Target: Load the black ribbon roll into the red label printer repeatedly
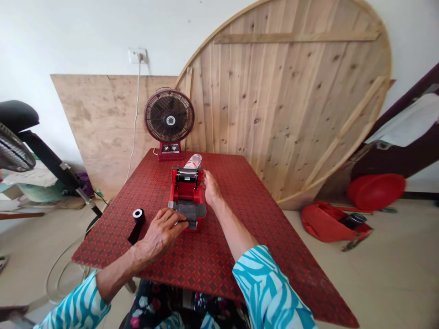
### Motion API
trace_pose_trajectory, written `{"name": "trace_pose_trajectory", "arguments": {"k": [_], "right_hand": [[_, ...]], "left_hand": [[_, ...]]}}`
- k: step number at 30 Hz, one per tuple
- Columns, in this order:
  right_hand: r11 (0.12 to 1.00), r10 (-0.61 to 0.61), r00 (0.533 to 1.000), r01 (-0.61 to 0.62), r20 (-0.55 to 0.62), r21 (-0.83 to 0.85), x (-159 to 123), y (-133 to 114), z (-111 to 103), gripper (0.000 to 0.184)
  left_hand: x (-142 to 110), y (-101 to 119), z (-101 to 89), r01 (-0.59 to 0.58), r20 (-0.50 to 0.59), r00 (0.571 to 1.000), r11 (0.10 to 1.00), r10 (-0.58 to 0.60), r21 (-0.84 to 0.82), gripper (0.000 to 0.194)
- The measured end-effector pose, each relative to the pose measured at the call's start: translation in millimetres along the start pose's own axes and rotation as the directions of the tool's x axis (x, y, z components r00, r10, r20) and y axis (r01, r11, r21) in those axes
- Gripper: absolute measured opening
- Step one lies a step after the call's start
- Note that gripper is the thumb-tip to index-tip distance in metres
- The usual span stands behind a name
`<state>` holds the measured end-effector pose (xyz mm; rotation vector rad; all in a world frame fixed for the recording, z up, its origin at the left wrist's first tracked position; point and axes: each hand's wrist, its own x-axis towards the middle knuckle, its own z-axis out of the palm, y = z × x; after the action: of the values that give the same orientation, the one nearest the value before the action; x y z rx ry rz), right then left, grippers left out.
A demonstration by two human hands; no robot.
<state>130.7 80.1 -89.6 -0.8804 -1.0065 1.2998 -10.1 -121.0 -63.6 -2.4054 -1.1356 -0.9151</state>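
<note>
In front of me on the table is a small red machine (199,196) that looks like a label printer, with its lid raised and a roller across the top. My left hand (161,228) is at its front left, thumb and fingers pinched on the edge of a dark, shiny strip (188,209) lying over the front of the machine. My right hand (211,189) is at the right side of the raised lid, its fingers curled against the edge and partly hidden. Left of the machine stands a roll of black ribbon (139,219), its loose end trailing toward me.
A clear plastic bottle (194,161) lies behind the machine on the red patterned table (236,183). At the far edge stands a dark red fan (169,116). A round wooden board (274,100) leans on the wall. A red bag (318,224) is on the floor at right.
</note>
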Motion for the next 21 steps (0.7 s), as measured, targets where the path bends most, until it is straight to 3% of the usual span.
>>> {"name": "trace_pose_trajectory", "arguments": {"k": [3,6,11,21], "right_hand": [[0.992,-0.040,0.997,0.047,0.067,-0.114,-13.9,-17.7,-4.7,0.053],[0.940,-0.223,0.964,0.252,0.147,-0.229,-42.3,-30.4,-15.5,0.041],[0.862,-0.323,0.931,0.363,0.169,-0.354,-80.4,-29.8,-25.2,0.023],[0.816,-0.397,0.896,0.443,0.199,-0.371,-78.0,-28.7,-23.4,0.023]], "left_hand": [[-1.3,0.1,0.3,0.007,0.020,1.000,1.000,-0.007,0.000,0.018],[-2.0,-0.1,0.3,0.009,0.029,1.000,1.000,-0.009,-0.011,0.019],[-1.4,-0.5,-1.2,0.007,0.041,0.999,1.000,-0.006,-0.020,0.020],[-2.1,-1.3,-1.7,0.002,0.050,0.999,1.000,-0.002,-0.002,0.021]]}}
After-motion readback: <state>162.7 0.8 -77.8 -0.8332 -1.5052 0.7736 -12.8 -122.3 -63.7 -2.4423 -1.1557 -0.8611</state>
